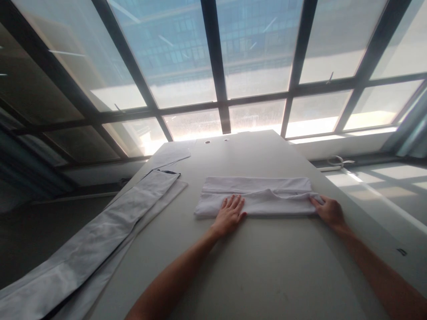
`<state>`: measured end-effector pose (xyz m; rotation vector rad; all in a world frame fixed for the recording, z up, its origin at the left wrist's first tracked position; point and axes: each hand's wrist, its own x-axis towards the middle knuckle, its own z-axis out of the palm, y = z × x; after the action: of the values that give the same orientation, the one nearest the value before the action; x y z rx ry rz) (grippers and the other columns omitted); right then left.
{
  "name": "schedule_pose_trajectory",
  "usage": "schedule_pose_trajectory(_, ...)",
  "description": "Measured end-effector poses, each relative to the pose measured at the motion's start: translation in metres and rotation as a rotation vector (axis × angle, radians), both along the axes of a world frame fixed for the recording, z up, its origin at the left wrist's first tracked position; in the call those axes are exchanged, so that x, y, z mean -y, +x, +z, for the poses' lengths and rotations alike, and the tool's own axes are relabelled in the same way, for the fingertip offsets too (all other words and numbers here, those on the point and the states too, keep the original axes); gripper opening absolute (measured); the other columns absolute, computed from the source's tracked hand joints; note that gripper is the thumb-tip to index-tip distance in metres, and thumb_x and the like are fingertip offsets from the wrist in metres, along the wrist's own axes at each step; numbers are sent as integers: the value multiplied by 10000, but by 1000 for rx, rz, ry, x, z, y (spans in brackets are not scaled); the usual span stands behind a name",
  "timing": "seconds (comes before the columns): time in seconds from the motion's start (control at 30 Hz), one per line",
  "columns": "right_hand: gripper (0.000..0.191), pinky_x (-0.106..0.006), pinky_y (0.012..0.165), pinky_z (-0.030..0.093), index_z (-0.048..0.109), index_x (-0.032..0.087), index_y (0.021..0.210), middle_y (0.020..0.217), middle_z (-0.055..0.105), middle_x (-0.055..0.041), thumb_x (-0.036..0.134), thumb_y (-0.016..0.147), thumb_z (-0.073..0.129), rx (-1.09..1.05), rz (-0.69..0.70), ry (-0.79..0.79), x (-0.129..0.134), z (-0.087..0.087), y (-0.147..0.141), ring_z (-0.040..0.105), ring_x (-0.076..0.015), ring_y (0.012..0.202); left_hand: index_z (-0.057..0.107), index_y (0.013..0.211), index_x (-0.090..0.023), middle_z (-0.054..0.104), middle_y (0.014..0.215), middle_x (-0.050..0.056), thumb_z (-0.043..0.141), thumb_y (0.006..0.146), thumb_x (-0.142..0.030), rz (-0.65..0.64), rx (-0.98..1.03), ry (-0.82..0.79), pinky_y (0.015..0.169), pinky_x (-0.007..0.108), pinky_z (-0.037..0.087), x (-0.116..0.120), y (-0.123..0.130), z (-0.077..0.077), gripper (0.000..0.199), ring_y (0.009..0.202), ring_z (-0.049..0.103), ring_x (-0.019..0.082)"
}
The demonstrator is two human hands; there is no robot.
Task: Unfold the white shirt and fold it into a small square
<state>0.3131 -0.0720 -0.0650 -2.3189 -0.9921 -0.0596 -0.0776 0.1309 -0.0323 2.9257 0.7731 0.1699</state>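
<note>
A white cloth (260,202) lies folded into a long rectangle on the pale table (253,266). My left hand (230,214) rests flat on its left part, with the fingers spread. At the right end, my right hand (328,211) grips the near corner of the cloth between thumb and fingers. A raised fold runs along the cloth between the two hands.
Long grey-white fabric (100,235) with a dark edge lies over the table's left side. A thin white sheet (170,154) is at the far left corner. Windows (253,49) stand beyond the table, and a white cable (338,162) lies at right.
</note>
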Motion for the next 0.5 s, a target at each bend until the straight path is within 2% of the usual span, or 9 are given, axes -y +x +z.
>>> schedule_pose_trajectory(0.07, 475, -397, 688, 453, 689, 198, 760, 740, 693, -152, 614, 872, 491, 52, -23, 10, 2, 1, 0, 623, -301, 712, 363, 1634, -234, 313, 1697, 95, 263, 1101, -529, 20, 22, 10, 1281, 574, 189, 1, -1, -1, 617, 1595, 198, 325)
schedule_pose_trajectory(0.13, 481, -475, 790, 487, 734, 136, 982, 960, 721, -225, 538, 909, 480, 181, -77, 84, 4, 5, -6, 653, -371, 895, 388, 1624, -242, 327, 1692, 84, 258, 1108, -476, 35, 38, 13, 1278, 579, 198, 3, 0, -3, 581, 1589, 220, 326)
schedule_pose_trajectory(0.2, 515, -568, 906, 474, 685, 96, 1241, 1212, 669, -276, 458, 937, 481, 321, -88, 178, 1, 13, -21, 615, -434, 1103, 401, 1618, -248, 334, 1691, 78, 270, 1107, -440, 44, 49, 11, 1279, 582, 198, 5, 1, -4, 562, 1585, 234, 326)
schedule_pose_trajectory(0.23, 527, -595, 957, 456, 643, 103, 1334, 1303, 633, -274, 424, 950, 479, 364, -47, 216, -3, 18, -34, 584, -446, 1182, 401, 1619, -252, 335, 1691, 74, 281, 1105, -432, 47, 53, 11, 1281, 580, 193, 5, 2, -5, 558, 1584, 236, 325)
schedule_pose_trajectory(0.3, 518, -588, 1048, 427, 587, 155, 1431, 1401, 597, -225, 365, 976, 455, 377, 134, 260, -19, 24, -72, 539, -419, 1290, 393, 1622, -264, 332, 1693, 62, 307, 1098, -430, 53, 57, 9, 1287, 571, 181, 6, 4, -6, 557, 1585, 235, 321)
schedule_pose_trajectory(0.37, 514, -546, 1112, 408, 554, 198, 1479, 1445, 590, -176, 329, 1010, 392, 326, 358, 234, -43, 27, -121, 506, -367, 1366, 383, 1627, -266, 321, 1698, 56, 314, 1095, -434, 55, 56, 4, 1290, 567, 172, 6, 6, -6, 562, 1587, 229, 319)
schedule_pose_trajectory(0.43, 532, -525, 1178, 353, 528, 194, 1516, 1526, 548, -159, 326, 1033, 348, 274, 562, 127, -69, 25, -170, 441, -334, 1451, 363, 1635, -237, 302, 1703, 70, 290, 1098, -431, 82, 46, -7, 1287, 562, 180, 5, 5, -6, 576, 1590, 220, 318)
schedule_pose_trajectory(0.5, 563, -536, 1226, 280, 493, 158, 1550, 1616, 451, -156, 330, 1037, 337, 228, 689, -10, -91, 22, -208, 360, -331, 1516, 332, 1646, -186, 290, 1703, 107, 259, 1101, -417, 158, 26, -17, 1280, 558, 205, 2, -4, -7, 597, 1590, 219, 320)
